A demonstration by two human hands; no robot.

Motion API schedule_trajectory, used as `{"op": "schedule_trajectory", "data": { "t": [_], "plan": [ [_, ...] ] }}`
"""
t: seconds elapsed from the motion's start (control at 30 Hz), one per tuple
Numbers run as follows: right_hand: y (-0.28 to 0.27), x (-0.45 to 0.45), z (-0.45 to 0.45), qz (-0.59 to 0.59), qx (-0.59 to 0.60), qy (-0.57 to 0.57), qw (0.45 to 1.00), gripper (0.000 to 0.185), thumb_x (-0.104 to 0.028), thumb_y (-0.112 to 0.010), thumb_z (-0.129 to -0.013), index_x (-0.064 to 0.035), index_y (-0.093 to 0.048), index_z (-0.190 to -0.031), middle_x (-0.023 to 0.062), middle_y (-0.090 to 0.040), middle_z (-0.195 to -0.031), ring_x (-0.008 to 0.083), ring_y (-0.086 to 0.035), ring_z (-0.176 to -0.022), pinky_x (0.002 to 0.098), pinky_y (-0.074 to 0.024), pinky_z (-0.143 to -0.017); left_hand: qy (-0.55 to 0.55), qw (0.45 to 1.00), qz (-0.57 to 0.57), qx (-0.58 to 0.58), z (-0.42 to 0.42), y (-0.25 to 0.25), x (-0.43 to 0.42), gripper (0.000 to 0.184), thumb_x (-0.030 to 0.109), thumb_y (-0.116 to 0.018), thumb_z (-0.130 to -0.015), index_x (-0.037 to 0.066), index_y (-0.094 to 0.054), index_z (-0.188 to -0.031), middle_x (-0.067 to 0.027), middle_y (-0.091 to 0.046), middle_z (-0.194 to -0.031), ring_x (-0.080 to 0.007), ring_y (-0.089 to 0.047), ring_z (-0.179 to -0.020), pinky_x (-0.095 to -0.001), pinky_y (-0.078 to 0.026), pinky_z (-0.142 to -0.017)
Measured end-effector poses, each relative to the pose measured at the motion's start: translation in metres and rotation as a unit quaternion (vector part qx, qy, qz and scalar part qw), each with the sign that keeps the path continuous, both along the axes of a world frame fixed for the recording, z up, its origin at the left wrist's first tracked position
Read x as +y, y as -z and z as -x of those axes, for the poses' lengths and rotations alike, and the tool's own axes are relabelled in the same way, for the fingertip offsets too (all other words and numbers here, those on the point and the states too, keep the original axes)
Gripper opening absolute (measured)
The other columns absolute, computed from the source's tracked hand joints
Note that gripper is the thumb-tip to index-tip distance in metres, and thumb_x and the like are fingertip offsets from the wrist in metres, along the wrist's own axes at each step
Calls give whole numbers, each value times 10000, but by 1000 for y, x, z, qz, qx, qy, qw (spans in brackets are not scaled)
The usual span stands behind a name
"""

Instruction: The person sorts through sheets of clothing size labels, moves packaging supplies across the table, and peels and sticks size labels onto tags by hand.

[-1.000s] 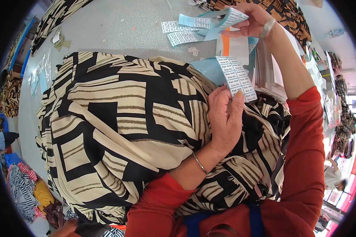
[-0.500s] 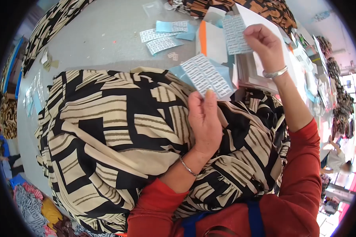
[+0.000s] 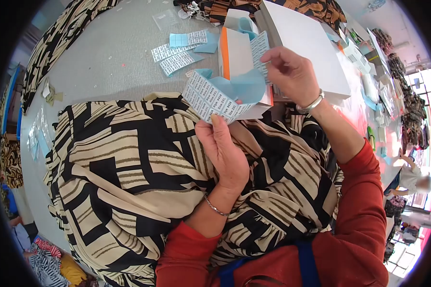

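While the label strip (image 3: 204, 95) is pinched above the patterned cloth (image 3: 129, 167) between thumb and finger of the left hand (image 3: 227, 160), its far part is gripped by the right hand's (image 3: 294, 79) nearly closed fingertips beside the box (image 3: 238, 55).

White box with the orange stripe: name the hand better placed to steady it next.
Right, probably: the right hand appears nearer the box; the left hand, pinching the white printed label strip, sits farther off.

Obstacle beyond hands (image 3: 292, 76): white box (image 3: 307, 45)
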State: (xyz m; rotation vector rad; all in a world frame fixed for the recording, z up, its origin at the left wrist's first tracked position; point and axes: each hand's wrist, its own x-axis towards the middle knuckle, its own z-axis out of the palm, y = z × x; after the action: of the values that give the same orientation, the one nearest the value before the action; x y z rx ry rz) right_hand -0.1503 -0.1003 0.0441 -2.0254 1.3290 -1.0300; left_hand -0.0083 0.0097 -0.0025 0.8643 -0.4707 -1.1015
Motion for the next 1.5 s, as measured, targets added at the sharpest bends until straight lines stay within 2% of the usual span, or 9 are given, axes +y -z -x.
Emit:
{"op": "schedule_trajectory", "data": {
  "t": [0.17,0.3,0.47,0.57,0.8,0.9,1.0,1.13,1.5],
  "plan": [
    [2,8,-22,-20,-13,-71,997,177,-20,-614,-741,-29,-625,-917,32,-548,-624,99,-523,-570,243,-462,-568,2,1000,8,6,-3,5,-2,257,273,-409,-1000,32,-421,-1087,-86,-525,-1098,-145,-481,-1000,-297,-354,-903],
    [-1,5,-12,-78,-80,1,994,196,-22,-594,-744,-22,-624,-937,3,-536,-615,62,-483,-555,224,-422,-532,-4,1000,-8,-12,-3,4,-2,276,273,-402,-1001,18,-406,-1104,-105,-529,-1110,-161,-490,-1032,-323,-364,-938],
    [-14,4,9,-53,-6,72,996,206,-68,-589,-737,-20,-642,-931,6,-524,-586,63,-475,-535,231,-412,-519,5,999,7,-37,-3,1,-4,311,272,-385,-1003,-6,-373,-1141,-163,-522,-1173,-229,-526,-1088,-379,-403,-975],
    [-18,9,7,-49,50,60,996,206,-56,-549,-768,-19,-634,-953,-46,-474,-619,32,-401,-560,202,-348,-523,15,999,49,5,-2,2,-6,275,260,-346,-1022,-4,-356,-1100,-161,-509,-1164,-193,-522,-1042,-351,-396,-962],
    [-10,24,-31,-80,29,-85,993,166,4,-537,-755,-3,-636,-889,19,-549,-621,64,-500,-579,232,-421,-543,2,997,65,35,-3,-3,-11,280,257,-319,-1021,-5,-305,-1122,-216,-482,-1190,-265,-531,-1103,-417,-443,-975],
    [-2,28,-39,-102,15,-103,989,192,13,-531,-746,-12,-647,-897,34,-591,-648,69,-530,-589,238,-435,-552,6,998,39,58,-4,-4,-9,286,270,-325,-1019,2,-302,-1116,-218,-473,-1194,-270,-530,-1103,-420,-435,-985],
    [6,32,-39,-50,21,-121,991,233,25,-521,-732,-28,-656,-914,66,-599,-696,125,-562,-600,260,-447,-556,-13,998,24,53,-2,0,-9,354,302,-396,-996,16,-353,-1201,-161,-518,-1208,-284,-570,-1071,-402,-445,-941],
    [6,38,-37,-10,44,-121,992,245,25,-526,-722,-28,-654,-925,89,-588,-712,175,-574,-614,277,-455,-565,-7,999,17,45,-2,-1,-9,329,302,-375,-1002,20,-341,-1167,-173,-507,-1195,-272,-556,-1077,-409,-447,-948],
    [12,43,-33,-13,5,-113,993,272,13,-517,-719,-30,-652,-951,101,-579,-741,177,-574,-619,274,-467,-581,12,999,22,30,-3,-2,-9,319,311,-353,-1012,10,-310,-1110,-205,-483,-1181,-256,-531,-1084,-429,-437,-966]
  ]
}}
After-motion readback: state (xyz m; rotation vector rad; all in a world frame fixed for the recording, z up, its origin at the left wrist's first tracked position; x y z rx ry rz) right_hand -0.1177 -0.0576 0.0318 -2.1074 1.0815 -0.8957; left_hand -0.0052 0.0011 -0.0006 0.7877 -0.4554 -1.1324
